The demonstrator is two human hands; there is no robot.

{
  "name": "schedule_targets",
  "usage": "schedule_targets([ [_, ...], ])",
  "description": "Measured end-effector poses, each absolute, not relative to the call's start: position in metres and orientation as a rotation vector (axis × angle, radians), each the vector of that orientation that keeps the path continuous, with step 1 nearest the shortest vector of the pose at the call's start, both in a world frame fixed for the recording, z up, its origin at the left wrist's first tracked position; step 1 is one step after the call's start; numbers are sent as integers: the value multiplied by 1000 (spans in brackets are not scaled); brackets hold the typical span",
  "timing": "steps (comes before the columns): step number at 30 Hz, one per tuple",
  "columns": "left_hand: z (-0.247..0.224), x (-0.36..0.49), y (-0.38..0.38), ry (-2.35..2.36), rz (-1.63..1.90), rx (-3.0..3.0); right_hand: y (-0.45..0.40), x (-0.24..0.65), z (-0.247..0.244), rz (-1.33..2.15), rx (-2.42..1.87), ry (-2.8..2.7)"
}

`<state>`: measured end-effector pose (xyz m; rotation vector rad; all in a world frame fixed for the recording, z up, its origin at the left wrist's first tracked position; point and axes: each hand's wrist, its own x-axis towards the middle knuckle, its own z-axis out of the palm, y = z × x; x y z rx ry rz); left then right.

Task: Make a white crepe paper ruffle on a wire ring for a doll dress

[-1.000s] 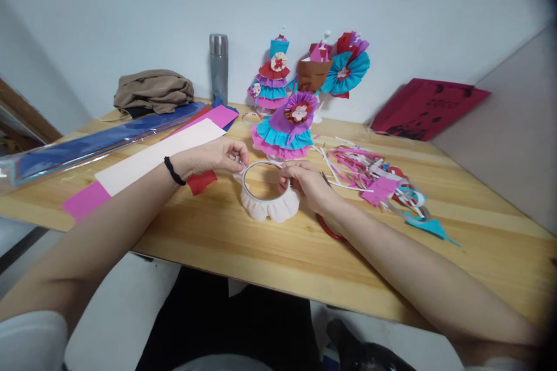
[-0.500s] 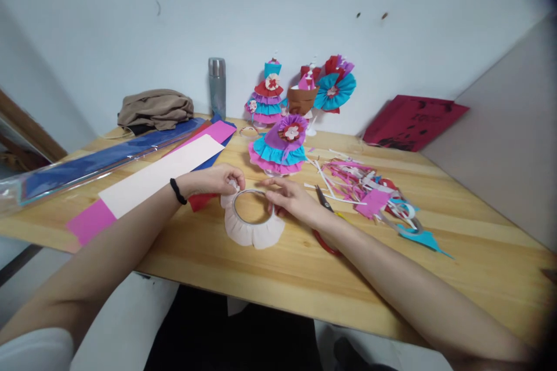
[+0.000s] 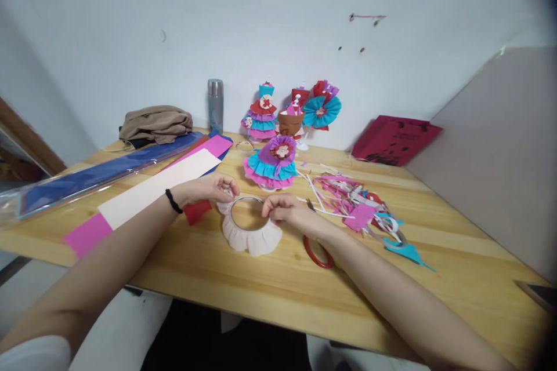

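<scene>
A pale pink pleated paper ruffle [image 3: 252, 242] fans out around a thin greyish ring [image 3: 237, 223] low over the wooden table. My left hand [image 3: 216, 187] pinches the ruffle's upper left end. At the right side of the ring, my right hand [image 3: 285, 210] has its fingers curled and closed on the ruffle's edge. Partly under my right wrist lie scissors [image 3: 318, 253] with a red handle loop; their middle is hidden. Just beyond the ring stands a small paper dress [image 3: 270, 165] in purple, blue and pink, with a flower on it.
Flat paper sheets [image 3: 159, 188] and a plastic-wrapped blue pack [image 3: 108, 162] lie left. Farther back are a brown cloth [image 3: 156, 123], a flask [image 3: 215, 107] and several paper dresses [image 3: 263, 116]. Paper scraps [image 3: 348, 197] and a dark red bag [image 3: 394, 140] occupy the right.
The view has tilted up and shifted slightly right. My right hand's fingers, more stretched over the ring before, are now curled in at its right edge. The left hand keeps its pinch.
</scene>
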<state>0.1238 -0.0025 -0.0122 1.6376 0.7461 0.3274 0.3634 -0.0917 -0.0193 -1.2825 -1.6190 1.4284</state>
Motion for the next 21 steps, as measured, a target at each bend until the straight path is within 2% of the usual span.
schedule_targets([
  [6,-9,129,-10,764,411,1632,-88,382,2,1284,-1284,-1593],
  [14,-15,123,0,779,138,1796,-84,386,-14,1488,-1242,-1943],
  [17,-17,124,0,765,127,1864,-78,388,-13,1066,-1358,-1962],
  [19,-18,125,0,761,120,1882,-71,388,-12,703,-1421,-1741],
  [21,-19,125,0,763,116,1874,-62,387,-11,486,-1417,-1510],
])
